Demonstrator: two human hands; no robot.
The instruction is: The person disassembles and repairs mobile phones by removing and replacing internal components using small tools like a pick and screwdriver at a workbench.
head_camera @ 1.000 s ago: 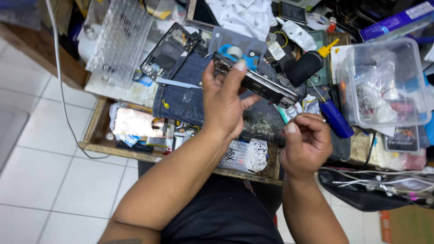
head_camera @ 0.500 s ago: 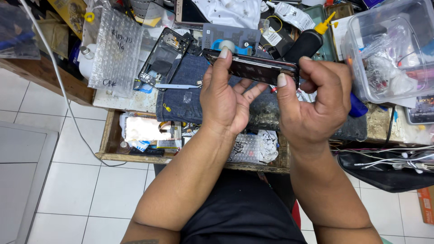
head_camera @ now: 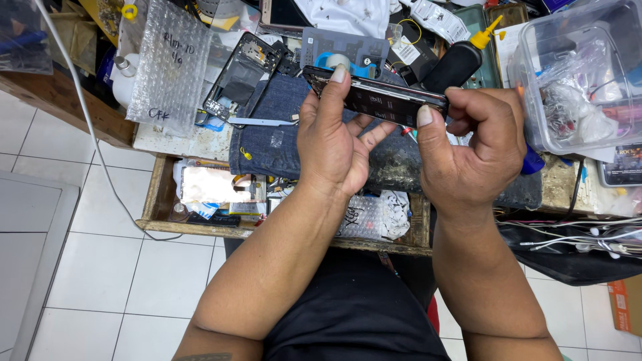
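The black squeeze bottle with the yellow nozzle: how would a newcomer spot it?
Start at the clear plastic tub at the bench's right end. Just left of it, beyond the right hand, lies the black squeeze bottle, the only thing there with a pointed yellow nozzle.

Bright, even light from above leaves only soft shadows under both hands; the left hand [head_camera: 334, 144] and right hand [head_camera: 471, 150] are sharp. Beyond the right hand, a clear plastic box [head_camera: 575, 73] catches mild glare. Edges bow slightly, as with a wide lens.
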